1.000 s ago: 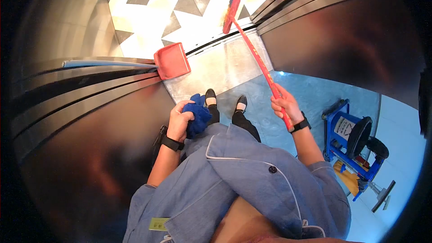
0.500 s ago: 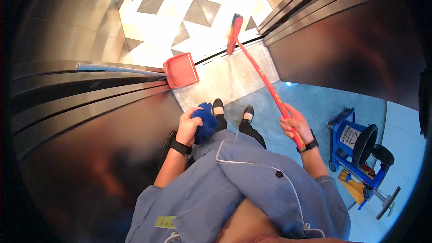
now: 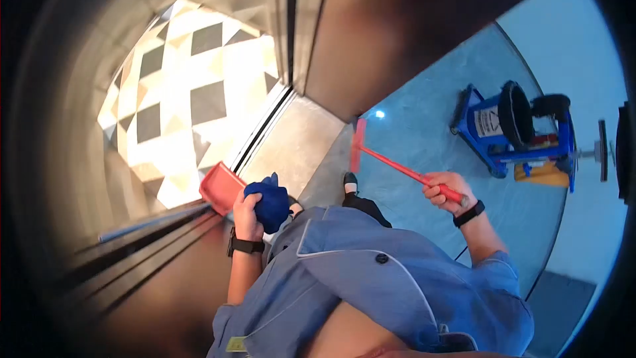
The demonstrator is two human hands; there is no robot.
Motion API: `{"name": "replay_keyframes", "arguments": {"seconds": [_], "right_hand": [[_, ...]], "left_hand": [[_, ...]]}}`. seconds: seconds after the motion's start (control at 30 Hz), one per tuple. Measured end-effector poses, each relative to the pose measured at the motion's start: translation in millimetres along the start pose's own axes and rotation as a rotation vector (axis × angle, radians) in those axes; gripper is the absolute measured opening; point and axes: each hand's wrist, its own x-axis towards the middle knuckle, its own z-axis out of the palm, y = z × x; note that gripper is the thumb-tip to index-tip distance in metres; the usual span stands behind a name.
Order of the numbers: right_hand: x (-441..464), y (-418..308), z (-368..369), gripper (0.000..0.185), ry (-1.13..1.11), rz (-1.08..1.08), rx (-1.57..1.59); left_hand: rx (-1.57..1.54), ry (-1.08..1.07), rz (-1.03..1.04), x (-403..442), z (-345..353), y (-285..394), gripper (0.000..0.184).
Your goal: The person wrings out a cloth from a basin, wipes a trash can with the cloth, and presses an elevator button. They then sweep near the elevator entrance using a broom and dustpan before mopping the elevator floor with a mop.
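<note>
My left hand (image 3: 246, 217) is closed round a bunched dark blue cloth (image 3: 268, 207), in front of my body. Just beyond it a red dustpan (image 3: 221, 187) with a long pale handle (image 3: 152, 222) rests by the door frame, its edge partly behind the cloth and hand. My right hand (image 3: 448, 192) grips the end of the red handle of a broom (image 3: 394, 165). The broom's red head (image 3: 358, 145) is over the grey floor near my shoe; whether it touches the floor I cannot tell.
A blue cleaning cart (image 3: 490, 126) with a black-rimmed bucket, a yellow cloth and a squeegee stands at the right. Ahead, a metal threshold (image 3: 265, 126) borders a patterned tile floor (image 3: 199, 79). Dark panels (image 3: 377, 33) flank the doorway.
The view has turned to the right. The broom head has come back from the doorway to the grey floor near my feet. Both hands keep their holds.
</note>
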Motion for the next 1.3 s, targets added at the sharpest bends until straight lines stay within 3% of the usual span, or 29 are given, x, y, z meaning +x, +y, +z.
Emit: {"name": "replay_keyframes", "arguments": {"seconds": [0.13, 0.27, 0.4, 0.47, 0.53, 0.63, 0.8, 0.93, 0.97, 1.1, 1.17, 1.2, 1.23, 1.3], "right_hand": [[-0.7, -36.6, -51.7, 0.009, 0.079, -0.09, 0.097], [-12.4, -102.3, -107.2, 0.01, -0.011, -0.071, 0.298], [-3.0, -181.3, -154.0, 0.011, -0.142, -0.011, 0.298], [29.5, -216.5, -171.3, 0.011, -0.188, -0.135, 0.237], [68.4, -252.7, -176.8, 0.013, -0.16, -0.236, 0.217], [136.5, -308.7, -174.6, 0.015, -0.224, -0.211, 0.283], [209.5, -393.2, -108.6, 0.014, -0.213, -0.193, 0.338], [231.5, -411.7, -59.7, 0.021, -0.056, -0.355, 0.172], [236.6, -413.8, -59.0, 0.032, -0.004, -0.406, 0.11], [240.6, -413.2, -82.8, 0.051, 0.055, -0.344, -0.005], [238.7, -410.0, -97.8, 0.053, 0.109, -0.354, -0.089], [234.6, -409.4, -104.6, 0.055, 0.151, -0.362, -0.162], [215.0, -403.8, -105.0, 0.048, 0.199, -0.407, -0.184], [197.2, -392.6, -118.2, 0.041, 0.204, -0.487, -0.285]], "left_hand": [[-0.007, -0.029, -0.039, -2.4, 52.1, -6.1, 0.026], [0.07, 0.012, -0.012, 3.2, 124.1, -29.1, 0.027], [0.085, 0.121, 0.012, 12.9, 185.4, -73.5, 0.026], [0.111, 0.159, -0.017, 13.2, 209.6, -89.6, 0.025], [0.03, 0.136, -0.061, 16.9, 225.6, -107.4, 0.024], [0.131, 0.153, 0.011, -3.2, 280.5, -107.4, 0.026], [0.277, 0.221, 0.025, -2.5, 290.1, -120.6, 0.027], [0.334, 0.211, 0.028, 1.3, 302.9, -118.0, 0.026], [0.342, 0.247, 0.024, 3.1, 304.7, -118.6, 0.025], [0.263, 0.217, -0.066, 23.1, 294.3, -126.8, 0.026], [0.181, 0.209, -0.143, 27.7, 300.6, -129.7, 0.027], [0.223, 0.092, -0.115, 32.8, 310.1, -128.1, 0.027], [0.271, -0.029, -0.088, 38.7, 318.1, -125.9, 0.028], [0.277, -0.073, -0.127, 48.7, 335.3, -128.2, 0.028]]}}
